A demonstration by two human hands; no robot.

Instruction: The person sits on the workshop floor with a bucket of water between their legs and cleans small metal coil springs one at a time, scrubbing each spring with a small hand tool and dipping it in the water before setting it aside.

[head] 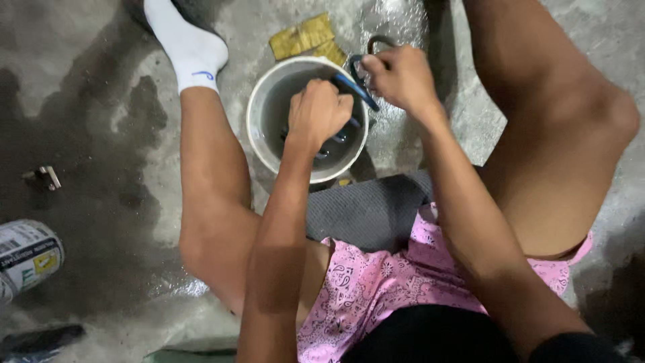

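Note:
A white bucket (259, 101) with dark liquid and several metal parts in it stands on the wet concrete floor between my legs. My left hand (319, 111) is fisted over the bucket, closed on the blue handle of a thin tool (355, 90). My right hand (402, 77) sits at the bucket's far right rim, fingers pinched on a dark curved metal part (376, 44). The blue tool's end meets that part between the two hands.
Yellow sponge pieces (302, 37) lie beyond the bucket. A grey mat (369, 212) lies under me. A printed can (27, 259) lies at the left edge, with a small metal piece (44, 176) above it. My white-socked foot (188, 47) rests at upper left.

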